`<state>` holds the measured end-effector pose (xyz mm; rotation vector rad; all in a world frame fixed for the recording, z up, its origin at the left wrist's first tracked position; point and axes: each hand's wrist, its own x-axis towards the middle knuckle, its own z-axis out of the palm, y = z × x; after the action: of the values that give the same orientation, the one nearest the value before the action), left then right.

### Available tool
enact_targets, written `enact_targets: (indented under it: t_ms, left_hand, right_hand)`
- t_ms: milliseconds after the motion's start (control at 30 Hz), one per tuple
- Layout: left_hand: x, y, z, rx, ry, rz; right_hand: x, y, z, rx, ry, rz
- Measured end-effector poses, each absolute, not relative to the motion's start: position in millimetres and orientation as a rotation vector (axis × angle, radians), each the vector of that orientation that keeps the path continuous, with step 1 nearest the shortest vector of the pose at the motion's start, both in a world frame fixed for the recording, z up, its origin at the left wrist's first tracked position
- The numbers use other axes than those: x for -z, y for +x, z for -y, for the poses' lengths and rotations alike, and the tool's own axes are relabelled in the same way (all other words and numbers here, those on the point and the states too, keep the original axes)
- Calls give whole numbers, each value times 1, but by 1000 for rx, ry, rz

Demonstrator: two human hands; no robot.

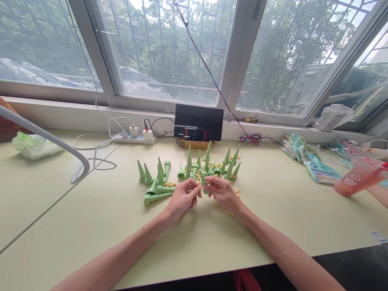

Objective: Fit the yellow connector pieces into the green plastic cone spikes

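My left hand (182, 197) and my right hand (222, 194) meet over the pale green table (100, 218), both closed in a pinch. My right hand grips a green plastic cone (203, 180), point up. My left fingertips hold a small yellow piece (198, 185) against that cone. Behind my hands stand several upright green cones (209, 161). To the left more green cones (154, 182) stand or lie on their sides. Small yellow pieces (230, 212) lie scattered near my right hand.
A dark tablet with a phone (198, 123) leans on a stand at the back. A white power strip (135, 138) with cables lies at the back left. Packaged items (315, 161) lie on the right. A pink object (360, 176), blurred, is at the far right.
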<state>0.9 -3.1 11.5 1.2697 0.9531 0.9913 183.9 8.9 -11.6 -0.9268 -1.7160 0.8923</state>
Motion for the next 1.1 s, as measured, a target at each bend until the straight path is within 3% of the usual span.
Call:
enact_targets:
  t_ms: [567,900,1100]
  left_hand:
    - [-8,-4,-5,-873,1014,-869]
    - [-10,-2,3,-982,1503,-970]
    - [0,-5,2,-1075,2140,-976]
  right_hand:
    - [-3,186,-6,-669,-877,1840]
    - [2,184,-6,-693,-910,1770]
    - [1,183,-5,-709,-1004,1761]
